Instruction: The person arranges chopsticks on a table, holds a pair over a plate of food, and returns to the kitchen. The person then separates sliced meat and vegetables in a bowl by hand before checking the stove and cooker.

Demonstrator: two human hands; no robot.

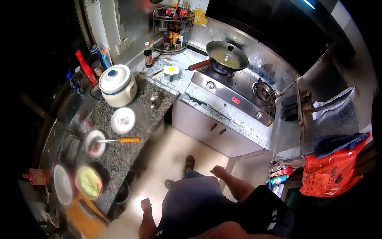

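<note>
My left hand (146, 205) hangs low beside the granite counter (123, 165), loosely closed with nothing visible in it. On the other side of my body, my right hand (218, 171) is curled shut in front of the lower cabinets (199, 123), touching nothing. A wok with a glass lid (227, 55) sits on the left burner of the gas stove (234, 93), its wooden handle pointing left. On the granite counter are a cleaver with an orange handle (129, 140) lying across a white bowl (95, 149), a white plate (123, 120) and a bowl of pale green slices (89, 183).
A lidded white pot (117, 87) stands at the counter's back. A sauce bottle (148, 55) and a small egg-patterned box (171, 73) are near the corner rack (173, 32). A cutting board (85, 219) lies lower left; a red plastic bag (330, 171) hangs right.
</note>
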